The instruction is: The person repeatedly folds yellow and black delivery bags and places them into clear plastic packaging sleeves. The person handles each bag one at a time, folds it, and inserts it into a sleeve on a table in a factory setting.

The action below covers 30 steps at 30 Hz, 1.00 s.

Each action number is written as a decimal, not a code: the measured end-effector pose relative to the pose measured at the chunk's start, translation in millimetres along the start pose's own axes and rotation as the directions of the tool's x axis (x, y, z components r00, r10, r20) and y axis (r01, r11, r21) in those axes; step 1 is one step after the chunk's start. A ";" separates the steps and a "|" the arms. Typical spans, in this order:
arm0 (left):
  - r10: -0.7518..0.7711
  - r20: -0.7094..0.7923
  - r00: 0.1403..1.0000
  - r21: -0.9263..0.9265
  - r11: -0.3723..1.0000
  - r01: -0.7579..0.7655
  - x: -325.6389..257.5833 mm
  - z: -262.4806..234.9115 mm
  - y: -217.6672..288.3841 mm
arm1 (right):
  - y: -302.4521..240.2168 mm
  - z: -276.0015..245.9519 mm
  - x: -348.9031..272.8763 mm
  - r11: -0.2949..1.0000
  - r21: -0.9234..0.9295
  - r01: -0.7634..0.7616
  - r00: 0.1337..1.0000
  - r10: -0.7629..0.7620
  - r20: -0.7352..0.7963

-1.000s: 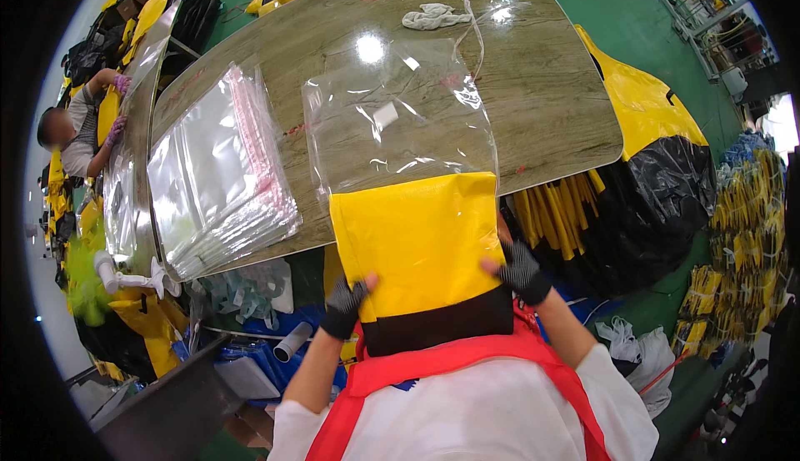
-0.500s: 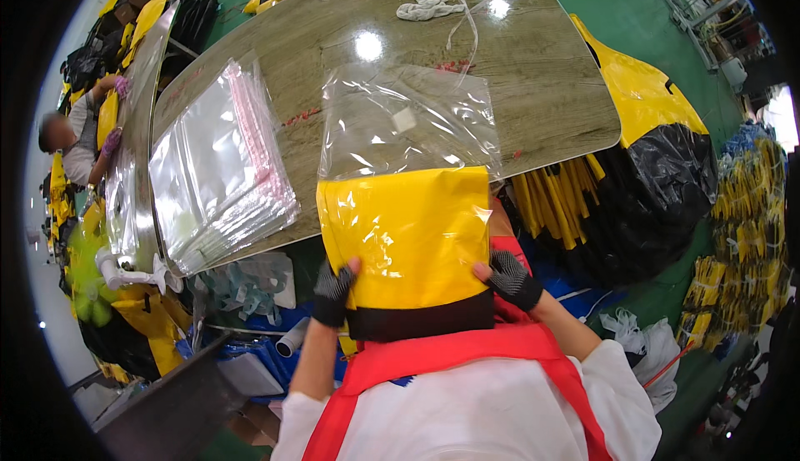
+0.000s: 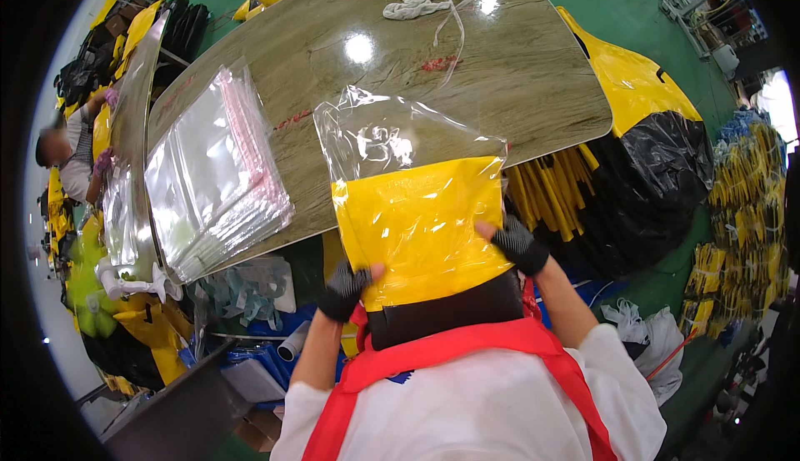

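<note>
Yellow and black folded fabric item (image 3: 421,236) sits partly inside a clear plastic bag (image 3: 400,140), held up at the near edge of a long wood-grain table (image 3: 517,78). The left hand (image 3: 346,290), in a dark fingerless glove, pinches the lower left edge, fingers closed on it; the right hand (image 3: 518,244), gloved alike, grips the right edge the same way. This looks like the bagging step — the item appears mostly slid in, its black band at the bottom not yet covered. Judging from that, the next move calls for pushing it deeper while keeping the bag mouth open. Its long axis runs away from the person, yellow end pointing toward the table's far side. To the left lies a stack of clear bags (image 3: 212,178); a white rag (image 3: 412,4) rests farther off.
</note>
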<state>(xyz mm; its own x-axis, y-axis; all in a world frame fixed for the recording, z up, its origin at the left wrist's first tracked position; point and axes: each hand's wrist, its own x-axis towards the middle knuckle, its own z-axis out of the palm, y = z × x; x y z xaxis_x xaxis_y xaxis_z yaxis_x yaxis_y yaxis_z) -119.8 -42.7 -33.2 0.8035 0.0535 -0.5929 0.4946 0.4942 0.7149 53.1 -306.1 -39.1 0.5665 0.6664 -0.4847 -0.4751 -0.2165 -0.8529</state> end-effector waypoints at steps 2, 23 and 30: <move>0.138 -0.002 0.990 0.132 0.982 -0.136 -17.7 -26.7 -69.3 | 28.4 1.8 -19.6 0.997 0.068 -0.042 0.999 0.040 0.032; 0.249 0.179 0.952 0.359 0.884 -0.299 -34.8 -29.0 -80.7 | -19.7 14.6 -75.6 0.972 0.219 0.086 0.986 -0.115 0.123; 0.563 -0.082 0.822 0.308 0.799 -0.517 58.9 70.6 -20.8 | -98.7 33.2 7.6 0.835 -0.134 0.533 0.816 -0.550 -0.177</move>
<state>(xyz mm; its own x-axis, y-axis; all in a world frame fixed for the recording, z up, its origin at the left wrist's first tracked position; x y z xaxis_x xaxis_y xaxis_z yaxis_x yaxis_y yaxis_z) -59.4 -111.1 -56.8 0.9121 0.3936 -0.1150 0.0817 0.1003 0.9916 81.9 -256.0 47.8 0.8430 0.5366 0.0389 -0.0044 0.0791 -0.9969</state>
